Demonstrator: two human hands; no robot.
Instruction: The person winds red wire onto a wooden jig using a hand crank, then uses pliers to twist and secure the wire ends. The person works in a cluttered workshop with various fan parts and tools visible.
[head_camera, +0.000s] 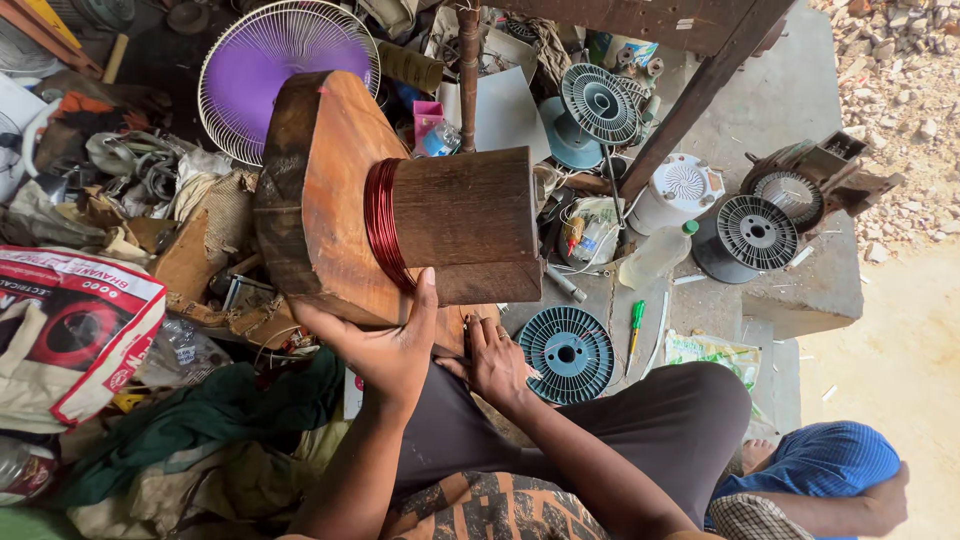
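A wooden winding form (330, 190), a broad round-cornered board with a square block (470, 215) sticking out of it, is held up in front of me. A band of red-brown copper wire (381, 225) is wound around the block where it meets the board. My left hand (385, 345) grips the board's lower edge, with the thumb pointing up toward the coil. My right hand (497, 362) sits just below the block with its fingers against the underside of the form. What those fingers hold is hidden.
A purple fan in a white guard (285, 70) lies behind the form. A teal spool (570, 352), a green screwdriver (636, 320), a plastic bottle (655, 255) and a black spool (757, 232) lie to the right. Another person in blue cloth (820, 465) sits at bottom right.
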